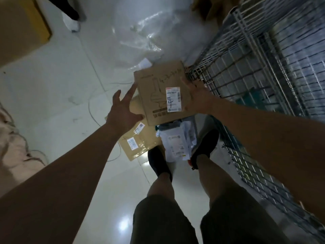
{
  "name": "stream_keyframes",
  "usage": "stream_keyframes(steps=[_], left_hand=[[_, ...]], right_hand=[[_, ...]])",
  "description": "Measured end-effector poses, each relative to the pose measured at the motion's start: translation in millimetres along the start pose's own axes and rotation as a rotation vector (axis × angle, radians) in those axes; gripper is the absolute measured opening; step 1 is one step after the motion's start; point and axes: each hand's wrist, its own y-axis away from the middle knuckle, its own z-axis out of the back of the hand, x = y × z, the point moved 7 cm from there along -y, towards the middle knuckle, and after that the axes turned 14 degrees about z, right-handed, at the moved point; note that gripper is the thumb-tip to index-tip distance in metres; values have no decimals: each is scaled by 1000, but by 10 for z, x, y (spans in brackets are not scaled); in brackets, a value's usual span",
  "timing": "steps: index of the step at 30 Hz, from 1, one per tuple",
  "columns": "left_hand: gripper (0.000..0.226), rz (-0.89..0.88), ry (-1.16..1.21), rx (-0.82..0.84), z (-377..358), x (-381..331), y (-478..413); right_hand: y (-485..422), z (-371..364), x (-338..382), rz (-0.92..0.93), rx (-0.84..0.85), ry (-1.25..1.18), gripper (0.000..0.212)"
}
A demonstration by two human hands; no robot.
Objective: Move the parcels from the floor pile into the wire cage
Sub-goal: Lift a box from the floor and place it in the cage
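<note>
Gripping the right edge of a flat brown cardboard parcel with the right hand, thumb on top, other fingers hidden. Holding the left hand just beside its left edge, fingers spread wide. Holding the parcel above the pale tiled floor, just beside the grey wire cage corner.

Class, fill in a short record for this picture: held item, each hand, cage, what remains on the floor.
held item: cardboard box with a white label
right hand: grips the box's right edge
left hand: open, fingers spread, at the box's left edge
wire cage: right of the box
floor: flat box, white mailer bags between the feet
</note>
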Motion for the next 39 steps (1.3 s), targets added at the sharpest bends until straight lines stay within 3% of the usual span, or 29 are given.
stream_keyframes(steps=[6,10,13,17,20,30,39], left_hand=[[137,55,14,94,-979,464,-884],[136,-63,72,106,-1489,439,-1334],[138,-86,101,83,-1704,409,-1613],[141,-89,113,67,-1822,479,-1845],[147,-30,192,129,-1873,552,-1906],[151,-30,250,105,-1569,507,-1624],[139,-57,208,95,-324,209,-816]], right_hand=[[-811,-706,-736,1,59,247,127],[-1225,-1001,-1083,21,150,271,143],[-1356,-1086,-1168,162,103,309,133],[-1324,-1090,-1401,0,48,-90,152],[-1318,-1062,-1410,6,52,-178,153],[-1051,-961,-1166,14,-126,-289,152],[-614,-58,-206,182,-168,-265,151]])
